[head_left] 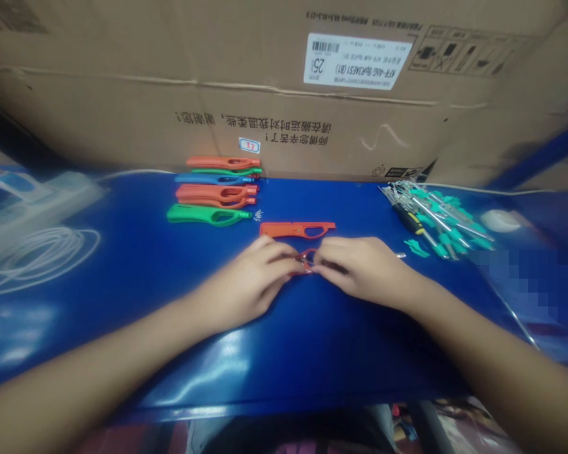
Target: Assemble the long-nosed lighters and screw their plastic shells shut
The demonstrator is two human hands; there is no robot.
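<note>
Our left hand (253,284) pinches the red piece (307,268), likely to steady it; right hand (366,271), fingers (332,253) narrow, meets its other side, grip unclear.

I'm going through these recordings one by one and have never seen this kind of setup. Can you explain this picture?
There is no machine here: these are a person's bare hands, seen from a camera worn on the head. Over a blue table, the left hand holds a red plastic piece; the right hand meets it, though whether it pinches something smaller is unclear. Just beyond lies an orange casing. To the left are stacked colored casings and a coiled white cable; to the right, metal rods with teal parts. Printed cardboard stands behind.
</note>
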